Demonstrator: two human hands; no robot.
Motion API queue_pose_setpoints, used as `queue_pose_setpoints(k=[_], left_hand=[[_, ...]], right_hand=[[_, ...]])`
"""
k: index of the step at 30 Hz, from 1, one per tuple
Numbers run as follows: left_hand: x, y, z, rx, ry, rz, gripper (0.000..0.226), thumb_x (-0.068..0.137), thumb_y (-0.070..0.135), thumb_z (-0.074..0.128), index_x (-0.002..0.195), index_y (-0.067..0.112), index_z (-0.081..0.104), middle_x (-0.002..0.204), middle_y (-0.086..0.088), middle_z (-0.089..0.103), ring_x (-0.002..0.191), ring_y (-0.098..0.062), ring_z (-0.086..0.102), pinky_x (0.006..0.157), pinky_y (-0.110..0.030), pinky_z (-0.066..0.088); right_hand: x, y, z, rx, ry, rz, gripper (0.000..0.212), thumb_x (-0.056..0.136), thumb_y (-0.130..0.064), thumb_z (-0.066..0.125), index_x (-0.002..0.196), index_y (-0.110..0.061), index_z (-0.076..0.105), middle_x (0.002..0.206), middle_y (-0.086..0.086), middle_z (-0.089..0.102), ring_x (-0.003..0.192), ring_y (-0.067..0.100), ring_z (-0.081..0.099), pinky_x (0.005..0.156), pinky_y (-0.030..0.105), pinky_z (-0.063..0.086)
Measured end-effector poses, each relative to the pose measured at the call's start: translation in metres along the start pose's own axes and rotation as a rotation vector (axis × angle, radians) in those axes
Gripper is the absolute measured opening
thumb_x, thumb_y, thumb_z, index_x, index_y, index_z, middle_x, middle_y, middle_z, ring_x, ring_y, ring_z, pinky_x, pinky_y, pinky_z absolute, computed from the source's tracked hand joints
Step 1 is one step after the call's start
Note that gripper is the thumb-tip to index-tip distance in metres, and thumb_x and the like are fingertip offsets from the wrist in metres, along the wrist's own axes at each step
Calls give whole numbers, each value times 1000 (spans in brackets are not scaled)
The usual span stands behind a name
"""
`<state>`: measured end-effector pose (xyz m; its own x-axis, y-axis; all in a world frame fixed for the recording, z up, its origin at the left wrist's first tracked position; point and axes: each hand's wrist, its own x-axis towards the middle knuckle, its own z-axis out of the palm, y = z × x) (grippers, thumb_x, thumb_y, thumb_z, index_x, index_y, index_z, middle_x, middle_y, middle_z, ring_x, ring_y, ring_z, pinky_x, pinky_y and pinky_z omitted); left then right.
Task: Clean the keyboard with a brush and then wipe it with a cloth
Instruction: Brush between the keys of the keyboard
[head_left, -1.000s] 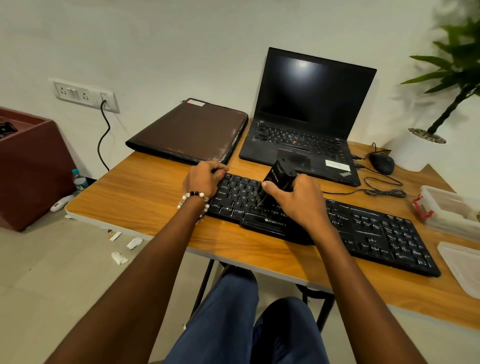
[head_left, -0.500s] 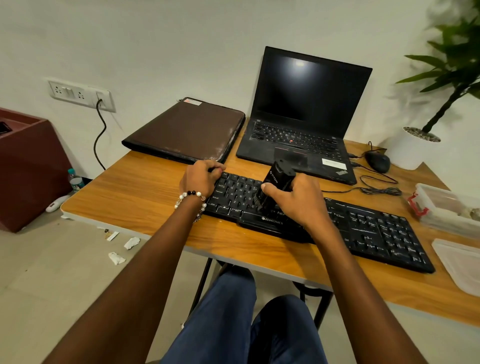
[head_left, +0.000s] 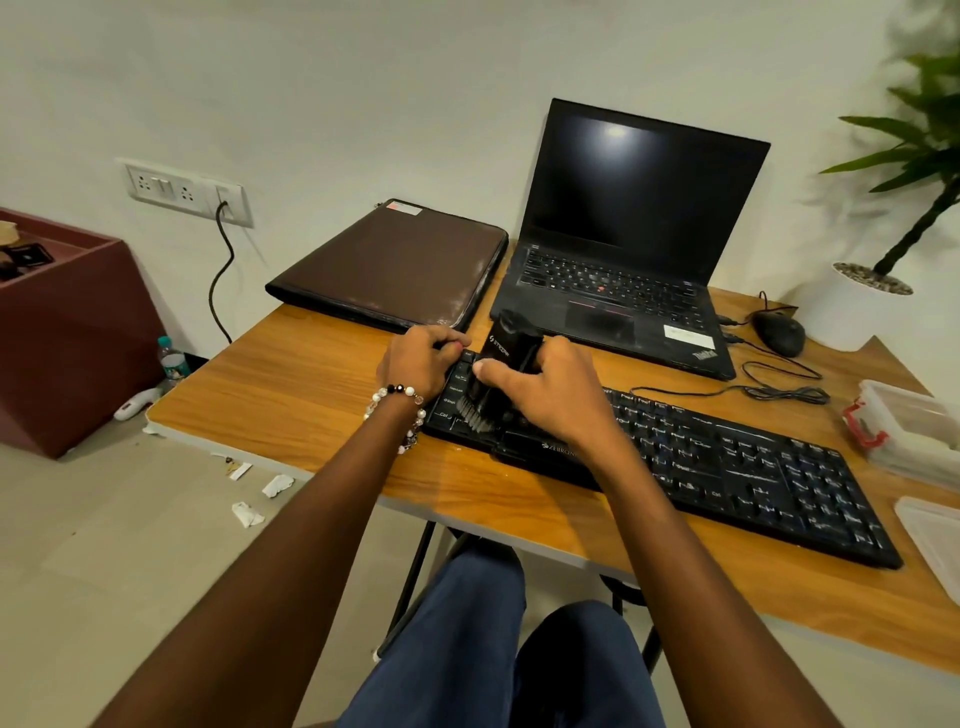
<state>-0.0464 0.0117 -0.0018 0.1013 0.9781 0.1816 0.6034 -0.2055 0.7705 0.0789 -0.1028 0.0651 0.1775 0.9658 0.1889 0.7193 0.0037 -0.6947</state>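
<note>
Against the frame half a second ago, I note the right hand (head_left: 550, 395) has carried the brush (head_left: 501, 364) leftward along the keyboard (head_left: 727, 467); the bristles, formerly near the middle of the left key block, now sit on the leftmost columns, close by the Ctrl and Shift keys. The left hand (head_left: 415, 361) has held its place at the keyboard's far left corner.

Fingers, right: curled round the black brush body, thumb laid across its near face, a firm grip. The brush stands tilted, top leaning away from me, dark bristles splayed against the keys. Fingers, left: curled over the keyboard's back left edge, pressing on it; a beaded bracelet (head_left: 402, 402) is on that wrist.

The keyboard is black and full-size, lying slantwise along the front of the wooden counter (head_left: 311, 395), its left end farther from me than its right. White legends are legible on the keys and a brand mark shows on the front lip. Pale specks lie on the counter just before the front lip.

Behind it stand an open laptop (head_left: 623, 249) with dark screen and a closed brown sleeve (head_left: 395, 260).
</note>
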Motion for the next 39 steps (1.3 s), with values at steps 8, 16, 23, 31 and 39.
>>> queue_pose_setpoints(k=[8,16,23,31,39], left_hand=[[-1,2,-5,44,-42,15,23,95,21,54,112,23,69,108,-2,70,99,-21,62,77,-33,49],[-4,4,-7,16,-49,22,24,95,23,55,114,25,69,111,-1,70,99,-19,61,73,-29,45],[-6,5,-9,65,-16,52,26,94,16,51,113,22,69,107,-3,71,94,-20,61,66,-26,37],[-1,0,-4,9,-26,35,21,95,29,56,111,29,70,108,2,71,91,-15,62,74,-33,51],[0,-2,-2,6,-22,54,19,94,29,56,107,31,71,104,3,72,91,-16,64,78,-39,54]], right_hand=[[-1,-10,21,-40,77,-80,34,81,-42,68,64,-16,55,60,-3,59,53,14,57,44,30,45],[2,-8,12,14,11,-80,34,80,-42,69,81,-8,66,72,2,69,66,18,67,58,40,55],[-5,-6,20,-43,-71,-131,32,82,-38,69,80,-7,64,70,3,66,62,18,64,49,29,49],[-1,1,7,41,66,-73,32,81,-41,70,86,-10,68,77,1,71,68,15,68,60,42,57],[-1,5,-6,-13,-112,-110,31,81,-40,71,87,-10,66,76,1,70,67,13,67,56,32,55]])
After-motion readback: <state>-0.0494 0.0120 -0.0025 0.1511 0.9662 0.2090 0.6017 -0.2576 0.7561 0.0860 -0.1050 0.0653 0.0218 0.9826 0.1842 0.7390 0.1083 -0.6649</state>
